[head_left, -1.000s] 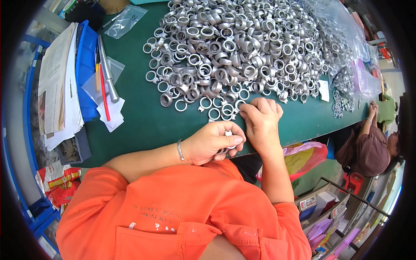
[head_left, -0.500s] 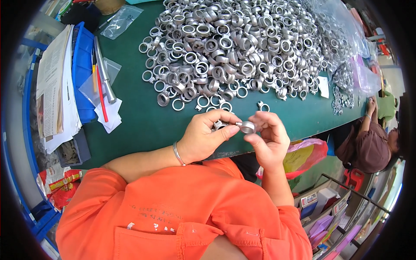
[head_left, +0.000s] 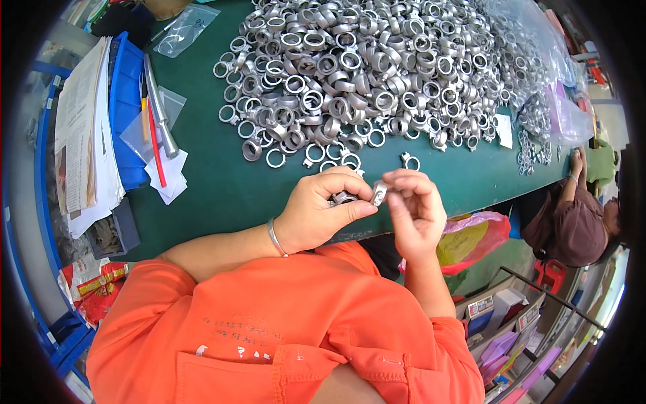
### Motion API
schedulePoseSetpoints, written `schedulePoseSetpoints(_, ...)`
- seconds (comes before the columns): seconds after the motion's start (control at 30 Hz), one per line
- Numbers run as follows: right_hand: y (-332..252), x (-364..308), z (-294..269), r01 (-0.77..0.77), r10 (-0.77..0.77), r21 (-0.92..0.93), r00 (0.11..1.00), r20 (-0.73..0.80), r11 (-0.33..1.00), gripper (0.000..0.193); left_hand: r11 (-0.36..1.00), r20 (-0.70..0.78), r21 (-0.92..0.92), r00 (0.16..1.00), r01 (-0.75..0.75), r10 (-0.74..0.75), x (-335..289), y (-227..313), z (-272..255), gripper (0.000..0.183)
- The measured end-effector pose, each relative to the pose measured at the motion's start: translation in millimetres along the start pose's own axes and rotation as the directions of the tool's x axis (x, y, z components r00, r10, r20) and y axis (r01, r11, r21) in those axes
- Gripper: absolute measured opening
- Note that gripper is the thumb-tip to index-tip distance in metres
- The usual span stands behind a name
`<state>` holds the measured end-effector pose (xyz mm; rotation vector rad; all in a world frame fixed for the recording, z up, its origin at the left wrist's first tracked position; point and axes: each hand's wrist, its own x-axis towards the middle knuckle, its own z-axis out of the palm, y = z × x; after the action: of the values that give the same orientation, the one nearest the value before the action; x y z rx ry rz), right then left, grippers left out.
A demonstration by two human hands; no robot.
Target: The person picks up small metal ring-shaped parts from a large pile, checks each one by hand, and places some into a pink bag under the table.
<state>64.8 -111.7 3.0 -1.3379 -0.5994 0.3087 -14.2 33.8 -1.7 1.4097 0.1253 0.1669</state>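
A small grey metal ring point(head_left: 379, 194) is between my two hands, turned so that its outer side with a raised part shows. My left hand point(head_left: 321, 207) pinches its near edge with thumb and forefinger. More metal rings point(head_left: 344, 198) are tucked in the curled fingers of that hand, partly hidden. My right hand point(head_left: 418, 212) has its thumb and fingertips closed at the ring's right side. One loose ring point(head_left: 410, 161) lies on the green table just beyond my hands.
A large heap of metal rings point(head_left: 356, 74) covers the far table point(head_left: 195, 215). Smaller parts point(head_left: 535, 128) and plastic bags point(head_left: 568, 121) are at right. Papers point(head_left: 84, 135), a blue tray point(head_left: 128, 114) and a red pen point(head_left: 157, 145) lie left. Another person point(head_left: 572, 222) sits at far right.
The ring between my hands has turned from showing its opening to showing its outer side. My right fingers have shifted slightly left, nearer to it.
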Motion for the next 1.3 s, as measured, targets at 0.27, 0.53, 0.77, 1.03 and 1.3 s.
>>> schedulePoseSetpoints(0.27,6,2,-11,-0.214,0.151,0.358,0.969,0.197,0.909,0.022,0.995,-0.108,-0.104,0.994,0.008,-0.019,-1,-3,7,0.015)
schedulePoseSetpoints(0.53,3,-2,-8,-0.053,0.046,0.256,0.998,0.034,0.965,0.024,0.726,0.192,-0.5,0.878,0.472,-0.438,-1,2,2,0.021)
schedulePoseSetpoints(0.77,-7,24,-6,0.446,-0.286,-0.483,0.884,0.371,0.754,0.019,0.515,0.334,-0.65,0.818,0.56,-0.469,3,-1,0,0.025)
schedulePoseSetpoints(1.03,11,45,-8,0.371,-0.167,-0.882,0.927,0.335,0.29,0.011,0.689,0.164,-0.546,0.868,0.476,-0.469,1,5,2,0.011)
schedulePoseSetpoints(1.3,-3,21,-17,0.075,0.039,-0.389,0.96,0.279,0.918,0.01,0.837,0.002,-0.427,0.926,0.343,-0.379,-1,7,2,0.012)
